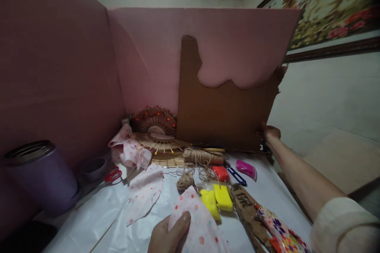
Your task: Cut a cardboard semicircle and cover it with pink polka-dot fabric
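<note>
Head view, one frame.

The left hand (168,233) is seen at the bottom edge, closed on a piece of pink dotted cloth (198,225); the thumb is pressed flat on top of the cloth, and the fingers are hidden beneath it. The cloth is laid on the white table cover (89,221), just in front of two yellow clay blocks (218,201).

The right hand (270,132) is stretched far forward to the lower right corner of a brown cardboard sheet (219,114). The sheet is stood upright against the pink backboard (154,55). The hand is in contact with the sheet's edge; whether the fingers are closed around it cannot be told, since they are hidden.

Also noted on the table: a second cloth piece (142,193) left of the held one, red-handled scissors (111,176), a spool of twine (202,156), a red clay block (221,173), a magenta clay block (246,168), a woven fan with coloured pins (157,128). A purple cup (41,174) is stood at far left.
</note>
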Tool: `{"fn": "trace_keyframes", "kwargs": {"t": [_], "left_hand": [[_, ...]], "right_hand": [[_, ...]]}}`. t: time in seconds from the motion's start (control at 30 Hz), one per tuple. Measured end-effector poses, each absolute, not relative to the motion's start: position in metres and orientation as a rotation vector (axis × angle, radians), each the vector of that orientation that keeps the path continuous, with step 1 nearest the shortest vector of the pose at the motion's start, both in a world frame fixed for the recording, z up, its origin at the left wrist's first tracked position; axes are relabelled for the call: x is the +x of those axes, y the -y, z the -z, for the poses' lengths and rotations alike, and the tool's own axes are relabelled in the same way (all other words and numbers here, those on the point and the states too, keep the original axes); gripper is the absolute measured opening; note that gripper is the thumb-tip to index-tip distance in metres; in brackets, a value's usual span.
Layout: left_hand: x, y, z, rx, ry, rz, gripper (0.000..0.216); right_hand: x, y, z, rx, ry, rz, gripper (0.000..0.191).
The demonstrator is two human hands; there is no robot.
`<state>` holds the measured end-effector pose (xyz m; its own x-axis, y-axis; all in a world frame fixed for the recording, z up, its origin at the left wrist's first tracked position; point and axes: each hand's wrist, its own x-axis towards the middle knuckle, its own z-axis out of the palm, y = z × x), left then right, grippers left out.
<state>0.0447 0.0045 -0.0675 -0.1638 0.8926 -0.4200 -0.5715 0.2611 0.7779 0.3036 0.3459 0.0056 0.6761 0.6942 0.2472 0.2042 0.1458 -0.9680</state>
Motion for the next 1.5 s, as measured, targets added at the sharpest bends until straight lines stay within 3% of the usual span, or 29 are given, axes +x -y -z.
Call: {"fn": "trace_keyframes", "kwargs": {"t": [0.23, 0.37, 0.57, 0.7, 0.87, 1.27, 1.5], "left_hand": [[0.047, -0.005, 0.076, 0.408, -1.090, -1.354, 0.054], [0.046, -0.006, 0.080, 0.428, -1.173, -1.359, 0.053], [0.048, -0.005, 0.077, 0.402, -1.147, -1.391, 0.054], [0.047, -0.003, 0.072, 0.420, -1.213, -1.452, 0.051], [0.044, 0.000, 0.065, 0.390, -1.190, -1.523, 0.051], [0.046, 0.000, 0.080, 0.431, -1.145, -1.550, 0.061], [0.046, -0.002, 0.083, 0.401, -1.107, -1.534, 0.057]], "right_hand": [[0.261, -0.310, -0.034, -1.411, 1.155, 0.115, 0.033], [0.197, -0.283, -0.047, -1.067, 1.869, 0.243, 0.026], [0.109, -0.244, -0.040, -0.722, 2.482, 0.329, 0.027], [0.058, -0.221, -0.020, -0.537, 2.768, 0.377, 0.047], [0.025, -0.208, 0.003, -0.598, 2.870, 0.435, 0.028], [0.024, -0.241, -0.015, -1.027, 2.502, 0.228, 0.027], [0.018, -0.243, -0.026, -1.050, 2.271, 0.090, 0.026]]}}
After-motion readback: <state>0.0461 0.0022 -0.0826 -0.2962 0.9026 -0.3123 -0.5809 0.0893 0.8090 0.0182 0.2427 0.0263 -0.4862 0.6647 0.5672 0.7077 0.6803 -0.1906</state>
